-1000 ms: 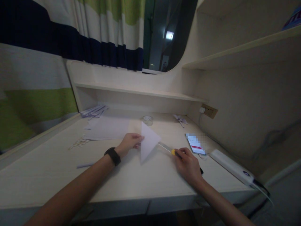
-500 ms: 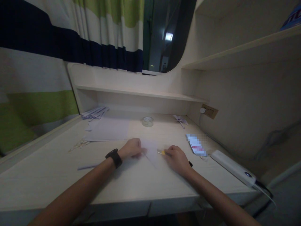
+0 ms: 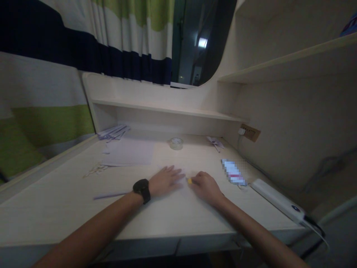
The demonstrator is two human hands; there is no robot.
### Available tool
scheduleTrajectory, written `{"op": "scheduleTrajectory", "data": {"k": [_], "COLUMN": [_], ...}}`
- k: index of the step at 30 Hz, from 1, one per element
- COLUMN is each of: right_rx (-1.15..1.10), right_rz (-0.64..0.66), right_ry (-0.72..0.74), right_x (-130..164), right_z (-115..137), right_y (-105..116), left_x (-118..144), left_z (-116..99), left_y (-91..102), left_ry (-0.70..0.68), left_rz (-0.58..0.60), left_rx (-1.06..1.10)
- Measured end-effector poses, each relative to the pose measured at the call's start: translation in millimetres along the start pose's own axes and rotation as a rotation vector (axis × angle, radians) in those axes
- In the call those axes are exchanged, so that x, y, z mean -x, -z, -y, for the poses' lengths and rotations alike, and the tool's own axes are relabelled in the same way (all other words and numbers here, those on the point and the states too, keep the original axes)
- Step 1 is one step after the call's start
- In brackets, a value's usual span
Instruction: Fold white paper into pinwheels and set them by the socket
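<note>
Paper point(image 3: 178, 178), pale and hard to make out against the desk point(image 3: 55, 208), is seen in the head view lying flat near the middle of the desktop, nearer the front edge than the back shelf; the left hand point(image 3: 166, 180) is spread open, palm down, with its fingers pressed on the sheet, and nothing is gripped by it; a dark watch point(image 3: 142, 189) is worn on its wrist; the right hand point(image 3: 205, 188) is curled, just beside the left, around a tool with a yellow tip point(image 3: 190, 181) that touches the sheet's right side; what kind of tool it is cannot be told in the dim light. Further back toward the left corner a stack of sheets point(image 3: 128, 153) is laid; a roll of tape point(image 3: 176, 143) stands near the back edge; a phone point(image 3: 233, 172) and a white power bank point(image 3: 277, 200) lie toward the right edge; a thin strip point(image 3: 110, 195) rests left of the watch. The step in hand is judged to be the flattening or creasing of the folded sheet; the next move would seem to call for steady downward pressure from the flat hand while the tool is drawn along the fold, so that the sheet is not allowed to slide.
</note>
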State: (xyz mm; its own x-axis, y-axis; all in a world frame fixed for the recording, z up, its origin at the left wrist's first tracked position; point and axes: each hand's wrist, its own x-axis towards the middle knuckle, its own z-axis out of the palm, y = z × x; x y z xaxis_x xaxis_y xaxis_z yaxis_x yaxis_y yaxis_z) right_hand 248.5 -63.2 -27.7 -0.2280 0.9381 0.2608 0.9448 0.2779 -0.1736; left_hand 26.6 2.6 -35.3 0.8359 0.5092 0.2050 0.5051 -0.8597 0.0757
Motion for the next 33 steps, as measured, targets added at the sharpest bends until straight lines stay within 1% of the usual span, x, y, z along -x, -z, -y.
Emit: {"op": "scheduleTrajectory", "data": {"k": [3, 6, 11, 14, 18, 23, 27, 30, 33], "right_rx": [-0.035, -0.089, -0.147, -0.161, -0.155, -0.150, -0.145, -0.143, -0.118], "right_rz": [0.003, 0.020, 0.020, 0.025, 0.027, 0.029, 0.022, 0.020, -0.021], "right_ry": [0.049, 0.108, 0.152, 0.163, 0.168, 0.177, 0.177, 0.153, 0.093], "right_x": [1.1, 4.4, 9.2, 10.8, 12.7, 13.1, 11.9, 12.7, 16.0], "right_z": [-1.2, -3.5, -5.1, -6.4, -9.0, -7.1, -2.7, 0.3, 5.2], "right_y": [-1.0, -0.8, 0.8, 1.7, 3.4, 4.6, 3.6, 0.8, -3.7], "left_x": [1.5, 2.8, 3.4, 2.5, 1.1, 0.8, 1.4, 0.7, -0.7], "left_z": [-2.9, -8.7, -15.9, -16.1, -14.1, -13.2, -7.6, -0.3, 4.1], "left_y": [0.5, 7.9, 18.1, 18.3, 15.2, 10.1, -2.0, -14.1, -21.2], "left_ry": [0.037, 0.099, 0.195, 0.216, 0.232, 0.253, 0.293, 0.333, 0.358], "left_rz": [-0.067, -0.122, -0.165, -0.187, -0.204, -0.193, -0.179, -0.112, -0.051], "left_rx": [-0.071, -0.128, -0.220, -0.259, -0.259, -0.190, -0.127, -0.078, -0.051]}}
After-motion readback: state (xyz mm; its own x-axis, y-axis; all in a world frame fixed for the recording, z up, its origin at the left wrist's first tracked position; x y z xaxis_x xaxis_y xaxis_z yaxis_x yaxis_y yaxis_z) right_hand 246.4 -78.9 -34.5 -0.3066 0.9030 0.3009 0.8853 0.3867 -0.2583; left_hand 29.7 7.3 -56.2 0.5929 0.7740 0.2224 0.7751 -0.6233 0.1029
